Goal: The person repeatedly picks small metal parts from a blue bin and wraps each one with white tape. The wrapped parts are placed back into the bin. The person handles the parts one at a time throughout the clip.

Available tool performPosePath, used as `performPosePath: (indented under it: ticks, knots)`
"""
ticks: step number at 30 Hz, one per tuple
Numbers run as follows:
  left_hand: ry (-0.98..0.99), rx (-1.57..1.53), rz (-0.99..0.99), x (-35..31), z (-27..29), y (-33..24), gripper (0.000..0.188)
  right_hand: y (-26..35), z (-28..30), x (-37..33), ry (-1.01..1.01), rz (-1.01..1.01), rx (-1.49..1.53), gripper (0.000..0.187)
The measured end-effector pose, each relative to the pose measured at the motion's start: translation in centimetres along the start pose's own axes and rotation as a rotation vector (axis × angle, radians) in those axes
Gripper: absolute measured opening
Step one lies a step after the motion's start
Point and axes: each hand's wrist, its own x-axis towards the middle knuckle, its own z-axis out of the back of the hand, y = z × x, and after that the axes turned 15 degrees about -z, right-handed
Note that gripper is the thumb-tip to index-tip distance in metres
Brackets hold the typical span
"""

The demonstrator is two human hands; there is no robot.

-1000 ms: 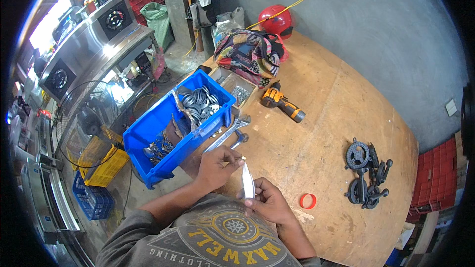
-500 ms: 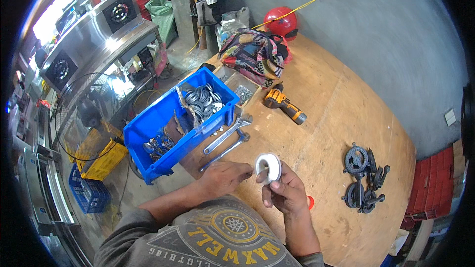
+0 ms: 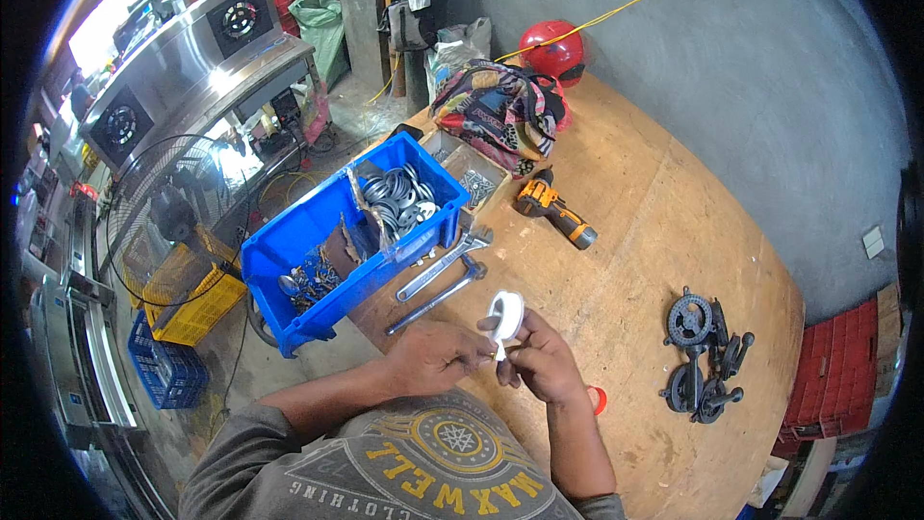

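My right hand is closed around a roll of white thread seal tape, which stands tilted above the fingers. A short strip of the tape hangs down to the fingertips of my left hand. Those fingers are pinched on a small brass-coloured piece, mostly hidden by them. Both hands meet just in front of my chest, over the near edge of the wooden table. Beside my right wrist, a red plastic ring lies on the table, partly covered by the arm.
A blue bin with metal discs and small fittings stands at the left. Near it lie an adjustable wrench and another long tool. Farther back are a cordless drill and a patterned bag. Black burner parts lie at the right.
The tape roll has moved slightly left and turned more edge-on. My hands have come together, and a strip of tape now reaches down to the left fingertips.
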Motion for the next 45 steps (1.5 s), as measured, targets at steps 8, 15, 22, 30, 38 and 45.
performPosePath:
  ticks: [8,15,22,30,38,45]
  knots:
    - [-0.301,-0.17,0.176,0.8,0.9,0.0,0.014,-0.6,-2.1,-1.2,-0.01,-0.091,-0.224,0.069]
    - [-0.261,-0.01,0.14,1.3,1.1,1.2,0.02,0.1,-3.4,-3.3,0.087,-0.14,-0.159,0.061]
    - [-0.055,0.145,0.023,0.3,0.8,1.1,0.008,1.5,-2.3,-3.7,0.165,-0.031,-0.041,0.066]
    - [0.042,0.051,-0.047,-0.2,0.4,0.1,0.01,2.7,-0.9,-1.2,0.034,0.054,0.006,0.067]
    - [-0.11,-0.046,-0.046,0.1,0.9,-1.1,0.015,1.0,-0.5,0.8,0.044,-0.148,0.004,0.069]
    - [-0.279,0.0,0.086,0.1,1.5,0.7,0.033,-0.8,-1.6,-0.6,0.117,-0.16,-0.124,0.071]
